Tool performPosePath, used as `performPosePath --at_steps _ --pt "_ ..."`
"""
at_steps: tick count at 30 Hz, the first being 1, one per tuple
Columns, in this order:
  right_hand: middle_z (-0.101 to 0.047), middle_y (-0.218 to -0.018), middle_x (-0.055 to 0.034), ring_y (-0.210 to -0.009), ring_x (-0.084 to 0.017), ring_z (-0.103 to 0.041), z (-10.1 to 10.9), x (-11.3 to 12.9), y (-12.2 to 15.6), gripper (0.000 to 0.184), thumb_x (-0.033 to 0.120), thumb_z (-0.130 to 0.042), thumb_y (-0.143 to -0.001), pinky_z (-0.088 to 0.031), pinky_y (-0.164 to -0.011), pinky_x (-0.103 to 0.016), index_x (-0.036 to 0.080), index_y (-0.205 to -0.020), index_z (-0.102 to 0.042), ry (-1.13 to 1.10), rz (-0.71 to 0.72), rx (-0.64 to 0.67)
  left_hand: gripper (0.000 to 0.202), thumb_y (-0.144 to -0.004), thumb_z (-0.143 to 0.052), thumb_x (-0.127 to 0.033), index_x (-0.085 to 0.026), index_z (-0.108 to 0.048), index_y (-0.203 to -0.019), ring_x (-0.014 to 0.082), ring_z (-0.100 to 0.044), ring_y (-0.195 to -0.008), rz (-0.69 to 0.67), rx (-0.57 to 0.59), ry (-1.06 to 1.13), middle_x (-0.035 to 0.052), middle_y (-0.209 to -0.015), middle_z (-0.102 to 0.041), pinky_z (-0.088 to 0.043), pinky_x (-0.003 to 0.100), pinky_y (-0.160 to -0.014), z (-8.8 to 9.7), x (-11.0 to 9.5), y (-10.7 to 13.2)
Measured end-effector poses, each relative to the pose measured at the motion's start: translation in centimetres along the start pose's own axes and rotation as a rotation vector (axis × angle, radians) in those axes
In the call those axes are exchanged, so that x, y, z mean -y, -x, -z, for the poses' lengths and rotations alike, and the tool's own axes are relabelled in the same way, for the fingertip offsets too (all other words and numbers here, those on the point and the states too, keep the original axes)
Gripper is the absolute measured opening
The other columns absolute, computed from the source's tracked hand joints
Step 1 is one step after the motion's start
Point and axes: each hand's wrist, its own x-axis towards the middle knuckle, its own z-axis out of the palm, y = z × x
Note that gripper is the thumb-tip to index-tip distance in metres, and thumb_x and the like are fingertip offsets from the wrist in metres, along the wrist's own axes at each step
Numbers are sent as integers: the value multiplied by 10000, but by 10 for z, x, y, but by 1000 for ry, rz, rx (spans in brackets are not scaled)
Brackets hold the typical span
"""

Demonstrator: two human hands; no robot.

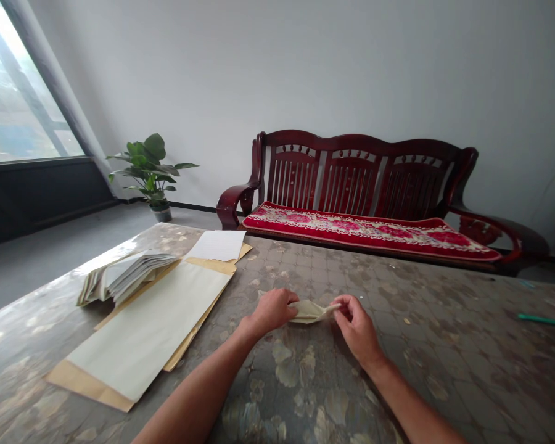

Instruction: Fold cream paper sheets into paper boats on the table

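A small folded piece of cream paper is held just above the patterned table, between both hands. My left hand is closed on its left end, knuckles up. The fingers of my right hand pinch its right tip. Both forearms reach in from the bottom edge.
On the left of the table lie a long cream sheet on brown paper, a fanned stack of sheets and a white sheet. A green pen lies at the far right. Behind stand a red-cushioned wooden bench and a potted plant.
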Motion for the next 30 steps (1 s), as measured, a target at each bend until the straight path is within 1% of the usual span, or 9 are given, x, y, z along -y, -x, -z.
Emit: performPosePath --at_steps 4,6,9,13,16,19,22,27,30 --pt "-630 -1233 -86 -1187 -275 -546 8 14 3 378 122 -554 -729 -420 -1013 -475 248 -1079 -622 313 454 92 197 -672 -550 -147 -236 -724 -702 198 -640 -684 8 22 -21 28 -714 -711 -340 234 -575 2 -2 1" --pt "-614 -1260 -79 -1229 -283 -511 8 21 5 363 106 -574 -722 -385 -1043 -490 255 -1048 -633 403 552 177 203 -679 -539 -150 -234 -723 -699 194 -630 -662 -3 27 -33 28 -700 -706 -330 235 -563 2 -3 1" --pt "-659 -1165 -63 -1182 -282 -533 6 25 4 250 196 -665 -755 -410 -997 -467 262 -995 -641 492 546 210 193 -685 -534 -150 -226 -711 -675 174 -606 -627 -6 41 -20 17 -668 -689 -331 227 -559 1 -2 0" --pt "-693 -886 -24 -950 -230 -601 4 22 0 51 305 -664 -843 -432 -857 -375 260 -833 -642 547 505 182 207 -782 -528 -233 -212 -689 -654 153 -579 -616 -77 75 88 2 -634 -660 -341 212 -557 1 2 -2" --pt "-665 -784 -10 -816 -199 -585 4 19 -3 149 320 -612 -890 -402 -772 -333 251 -758 -621 579 482 171 297 -870 -503 -365 -220 -713 -718 160 -590 -645 -192 101 215 5 -672 -675 -360 212 -569 4 5 -1" --pt "-656 -766 -10 -789 -197 -570 5 16 -3 171 315 -588 -908 -381 -755 -323 247 -752 -610 589 462 146 299 -777 -650 -494 -254 -748 -927 182 -620 -701 -253 135 240 7 -796 -720 -380 214 -585 8 6 0" --pt "-648 -748 -11 -770 -200 -565 4 15 -2 182 318 -577 -913 -370 -745 -320 248 -747 -604 585 459 130 422 -650 -775 -426 -286 -736 -1046 202 -642 -757 -222 130 146 -1 -883 -742 -394 215 -611 7 5 1" --pt "-648 -763 -13 -776 -201 -567 5 13 -2 170 332 -573 -913 -373 -756 -322 246 -768 -595 602 454 131 212 -757 -628 -250 -291 -766 -914 190 -661 -769 -159 90 118 -10 -864 -761 -409 211 -637 2 2 3" --pt "-663 -812 -15 -790 -200 -583 5 14 -2 118 347 -626 -872 -383 -762 -322 242 -928 -621 601 417 120 166 -754 -622 -239 -274 -768 -824 194 -666 -773 -120 44 116 4 -828 -759 -420 215 -663 -2 1 3"
